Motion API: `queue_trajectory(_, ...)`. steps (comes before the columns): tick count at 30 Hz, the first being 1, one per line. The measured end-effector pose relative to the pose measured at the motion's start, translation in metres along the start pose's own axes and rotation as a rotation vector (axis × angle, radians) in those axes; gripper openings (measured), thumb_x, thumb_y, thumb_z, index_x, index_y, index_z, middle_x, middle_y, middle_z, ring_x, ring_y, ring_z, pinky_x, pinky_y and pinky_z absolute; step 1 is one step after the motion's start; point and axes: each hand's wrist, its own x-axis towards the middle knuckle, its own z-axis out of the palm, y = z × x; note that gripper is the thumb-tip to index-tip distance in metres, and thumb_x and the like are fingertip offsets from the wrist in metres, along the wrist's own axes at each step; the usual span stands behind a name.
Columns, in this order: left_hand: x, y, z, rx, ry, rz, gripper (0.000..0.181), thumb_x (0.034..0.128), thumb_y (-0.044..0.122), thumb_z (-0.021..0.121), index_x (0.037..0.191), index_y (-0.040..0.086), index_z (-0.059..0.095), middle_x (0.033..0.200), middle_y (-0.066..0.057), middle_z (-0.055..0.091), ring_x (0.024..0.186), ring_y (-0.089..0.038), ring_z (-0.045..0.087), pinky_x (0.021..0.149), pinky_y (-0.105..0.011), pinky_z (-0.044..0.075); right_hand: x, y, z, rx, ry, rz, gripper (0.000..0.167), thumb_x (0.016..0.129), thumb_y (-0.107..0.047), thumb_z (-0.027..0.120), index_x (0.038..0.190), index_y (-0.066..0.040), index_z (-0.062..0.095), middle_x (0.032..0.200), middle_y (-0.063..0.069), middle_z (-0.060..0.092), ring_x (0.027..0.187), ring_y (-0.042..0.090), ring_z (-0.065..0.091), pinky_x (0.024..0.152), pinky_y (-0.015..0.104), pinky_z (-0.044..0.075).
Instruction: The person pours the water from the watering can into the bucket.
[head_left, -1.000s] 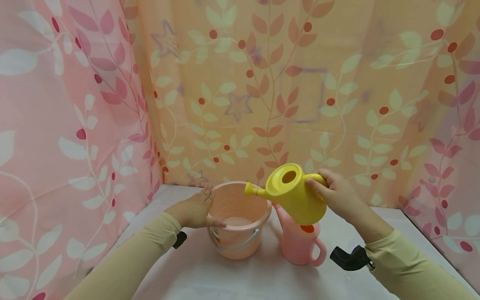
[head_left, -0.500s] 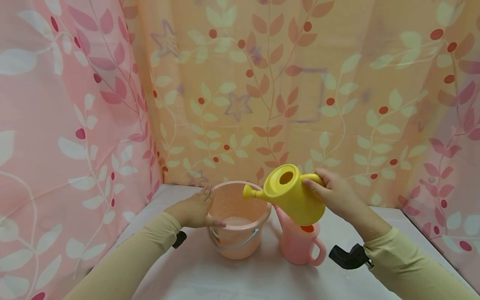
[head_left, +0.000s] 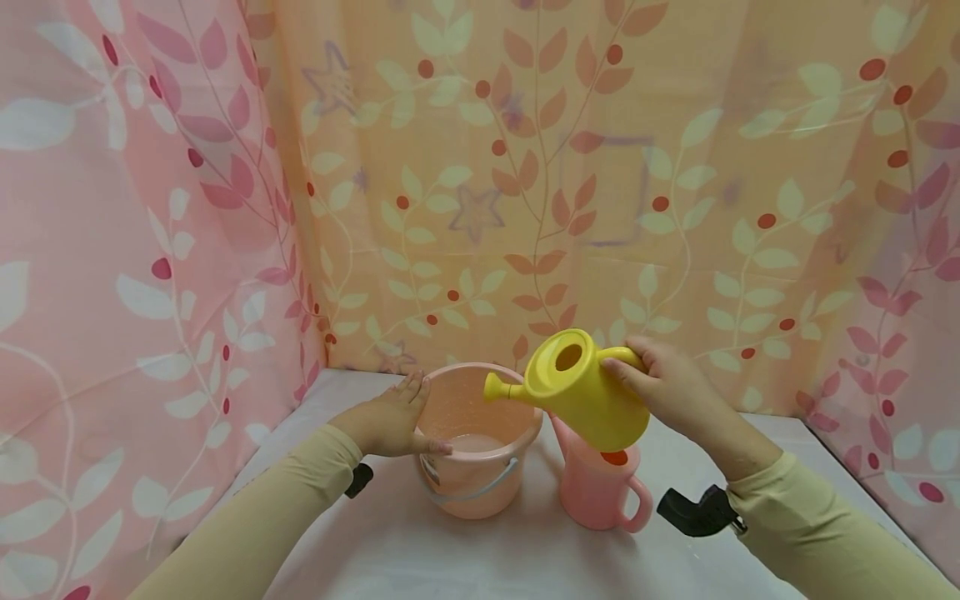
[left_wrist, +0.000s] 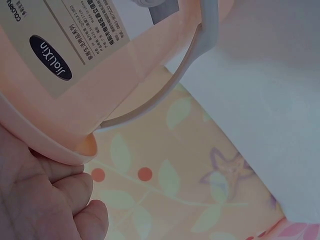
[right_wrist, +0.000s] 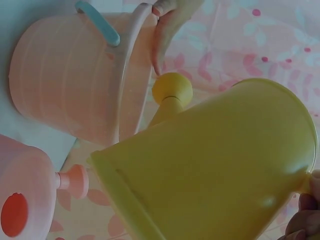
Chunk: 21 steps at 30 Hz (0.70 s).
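Leafy orange curtain [head_left: 457, 275] behind a pale surface [head_left: 390, 550]. Right hand [head_left: 667, 383] grips the yellow can [head_left: 588, 396] by its handle, tipped, right of center, pink can [head_left: 588, 492] below. Left hand [head_left: 386, 421] rests straight-fingered on the bucket [head_left: 483, 473], no change afaict. Yellow can's slid a touch left vs a sec ago — spout [head_left: 498, 388] reaches further over the bucket now, better placed imo.

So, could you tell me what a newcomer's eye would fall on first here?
Probably the bright yellow watering can, held tilted in the right hand, its spout pointing toward the peach bucket in the middle of the table. Next might come the pink watering can, standing right of the bucket, then the leaf-patterned curtain behind everything.
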Motion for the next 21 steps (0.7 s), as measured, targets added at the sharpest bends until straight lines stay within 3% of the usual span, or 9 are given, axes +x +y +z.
queue_trajectory(21,0.0013,-0.0011,0.0012,0.009,-0.006,0.001,0.118,0.07,0.082,0.04,0.143,-0.008,0.013,0.149,-0.024,0.006,0.138,-0.033,0.006,0.11,-0.045,0.015,0.0027,-0.0032,-0.0002,-0.004,-0.012,-0.022,0.031,0.089,-0.037,0.058,0.078,-0.009,0.052,0.068,0.005,0.046,0.064,0.021,0.047,0.055,0.027,0.044)
